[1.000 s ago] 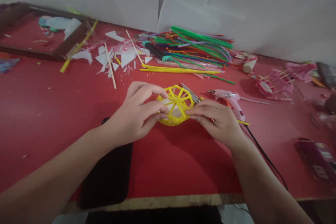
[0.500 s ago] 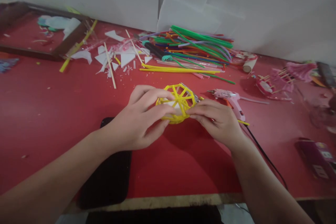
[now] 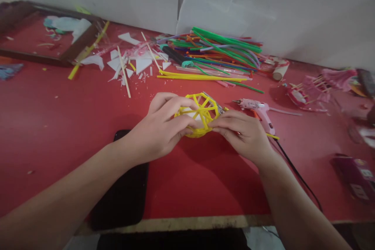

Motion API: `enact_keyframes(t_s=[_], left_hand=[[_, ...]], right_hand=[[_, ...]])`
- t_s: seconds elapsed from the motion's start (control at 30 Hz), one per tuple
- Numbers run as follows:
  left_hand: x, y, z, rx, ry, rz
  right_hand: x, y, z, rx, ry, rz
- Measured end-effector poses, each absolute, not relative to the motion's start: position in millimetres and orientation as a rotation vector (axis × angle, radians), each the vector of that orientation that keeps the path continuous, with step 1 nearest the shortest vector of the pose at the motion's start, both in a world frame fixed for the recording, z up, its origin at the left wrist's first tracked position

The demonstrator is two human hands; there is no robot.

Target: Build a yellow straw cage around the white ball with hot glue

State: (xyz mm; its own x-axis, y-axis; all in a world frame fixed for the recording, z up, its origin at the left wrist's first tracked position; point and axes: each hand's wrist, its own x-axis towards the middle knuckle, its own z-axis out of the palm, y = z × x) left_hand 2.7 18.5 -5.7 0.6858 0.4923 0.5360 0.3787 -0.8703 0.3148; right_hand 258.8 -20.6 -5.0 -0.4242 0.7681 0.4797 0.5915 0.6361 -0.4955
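A yellow wheel-shaped frame (image 3: pixel 202 110) with spokes and something white inside is held up between both hands over the red table. From the left, my left hand (image 3: pixel 166 125) grips it, fingers curled over its rim and spokes. My right hand (image 3: pixel 240 133) pinches its lower right edge between thumb and fingers. Part of a grey metal tool (image 3: pixel 215 103) shows behind the frame's right side, its lower end hidden by my right hand. A pink glue gun (image 3: pixel 258 109) lies just beyond my right hand.
A black phone (image 3: pixel 129 195) lies under my left forearm. Behind are coloured pipe cleaners (image 3: pixel 222 49), yellow strips (image 3: pixel 202 77), white scraps (image 3: pixel 143 64) and a brown frame (image 3: pixel 66 54). A pink model (image 3: pixel 316 88) and a purple box (image 3: pixel 356 177) are at right, near the glue gun's black cord (image 3: pixel 295 172).
The fingers of my left hand have shifted slightly on the yellow frame, with the thumb drawn closer to its lower edge. My right hand keeps the same pinch. The whole view has shifted slightly.
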Motion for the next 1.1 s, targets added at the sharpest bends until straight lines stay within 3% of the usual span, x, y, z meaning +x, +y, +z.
enact_keyframes(t_s=[1.1], left_hand=[[6.6, 17.0, -5.2, 2.702, 0.804, 0.969]], right_hand=[[256.9, -21.4, -5.5, -1.08, -2.154, 0.338]])
